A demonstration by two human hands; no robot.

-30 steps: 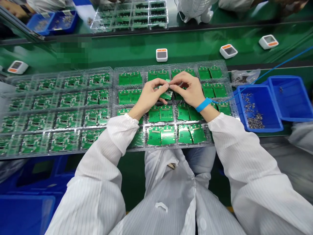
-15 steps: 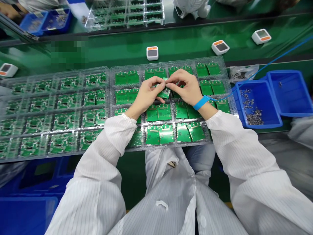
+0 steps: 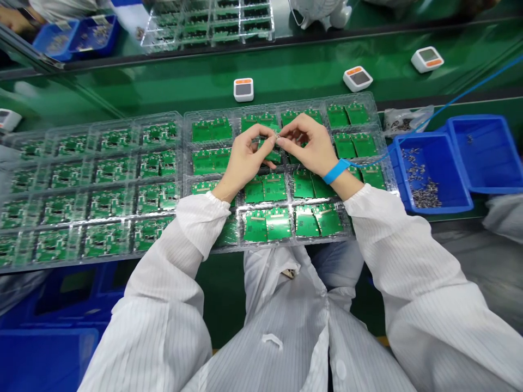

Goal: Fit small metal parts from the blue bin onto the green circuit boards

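Two bare hands meet over the middle of a clear plastic blister tray (image 3: 184,179) filled with green circuit boards (image 3: 263,190). A small green circuit board (image 3: 271,158) sits tilted beneath the left hand (image 3: 245,158), whose fingers curl around it, though I cannot tell whether that grip is clamped or only resting. The right hand (image 3: 308,149) brings thumb and forefinger together on a tiny metal part (image 3: 277,136) at the board's 12 o'clock edge. That part looks light, stiff and easy to drop, so it calls for fingertips. The board should feel rigid, yet its components look fragile, so its bare edges are the place to hold. At 3 o'clock, a blue plastic bin (image 3: 447,174) holds a heap of similar metal parts (image 3: 425,196), and a blue wrist strap (image 3: 336,171) circles the right wrist.
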